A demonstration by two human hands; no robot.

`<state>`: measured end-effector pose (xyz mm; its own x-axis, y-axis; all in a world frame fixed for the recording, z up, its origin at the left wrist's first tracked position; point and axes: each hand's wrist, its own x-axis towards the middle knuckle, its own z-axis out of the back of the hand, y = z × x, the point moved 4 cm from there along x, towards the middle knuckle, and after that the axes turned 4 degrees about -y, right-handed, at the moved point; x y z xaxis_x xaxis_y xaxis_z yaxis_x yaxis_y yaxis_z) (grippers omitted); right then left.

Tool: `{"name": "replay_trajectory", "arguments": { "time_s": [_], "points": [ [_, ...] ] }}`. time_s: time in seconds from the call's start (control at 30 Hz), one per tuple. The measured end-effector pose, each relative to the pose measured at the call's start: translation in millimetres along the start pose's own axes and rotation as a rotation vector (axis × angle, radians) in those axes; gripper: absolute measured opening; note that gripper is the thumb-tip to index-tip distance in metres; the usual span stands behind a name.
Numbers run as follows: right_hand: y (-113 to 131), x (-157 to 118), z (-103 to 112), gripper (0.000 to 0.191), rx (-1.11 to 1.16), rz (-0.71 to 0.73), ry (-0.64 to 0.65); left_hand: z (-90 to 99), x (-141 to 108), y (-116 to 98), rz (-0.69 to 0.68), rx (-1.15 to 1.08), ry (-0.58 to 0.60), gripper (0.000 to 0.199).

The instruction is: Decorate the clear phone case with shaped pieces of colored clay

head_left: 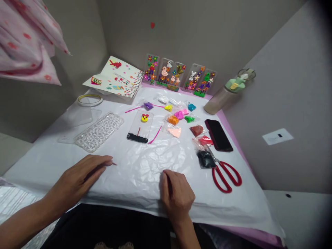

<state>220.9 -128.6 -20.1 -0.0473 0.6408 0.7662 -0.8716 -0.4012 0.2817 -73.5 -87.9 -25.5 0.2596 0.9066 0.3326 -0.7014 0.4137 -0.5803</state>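
Pinched between the fingertips of my left hand is a thin brown clay strip, its end sticking out to the right. My right hand rests on the white plastic sheet with its fingers curled closed; a tiny reddish-brown bit seems to show at the fingertip, too small to name. Beyond both hands lies a clear phone case with a yellow-and-red clay chick face, a short brown clay stem and a black clay band along its near end. A pink plastic stick lies just right of the case.
Bagged clay pieces in several colours lie mid-table. Red-handled scissors and a black phone are at right, a bottle behind. A textured clear case is left. Decorated cases and a sketchbook stand at the back.
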Motion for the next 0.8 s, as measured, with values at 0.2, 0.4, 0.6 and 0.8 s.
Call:
{"name": "replay_trajectory", "arguments": {
  "time_s": [0.2, 0.4, 0.6, 0.8],
  "points": [
    [0.4, 0.4, 0.4, 0.011, 0.009, 0.005, -0.004, 6.9, -2.5, -0.2, 0.017, -0.017, 0.003, 0.028],
    [0.5, 0.9, 0.1, 0.011, 0.013, 0.004, -0.006, 2.8, 13.9, 3.2, -0.068, 0.094, 0.069, 0.020],
    [0.5, 0.5, 0.2, 0.011, -0.004, 0.008, -0.002, 13.7, 18.8, -5.8, -0.115, 0.074, 0.079, 0.017],
    [0.1, 0.3, 0.3, 0.012, -0.005, 0.012, 0.001, 37.0, 32.9, -2.9, -0.228, 0.217, 0.134, 0.026]
  ]
}}
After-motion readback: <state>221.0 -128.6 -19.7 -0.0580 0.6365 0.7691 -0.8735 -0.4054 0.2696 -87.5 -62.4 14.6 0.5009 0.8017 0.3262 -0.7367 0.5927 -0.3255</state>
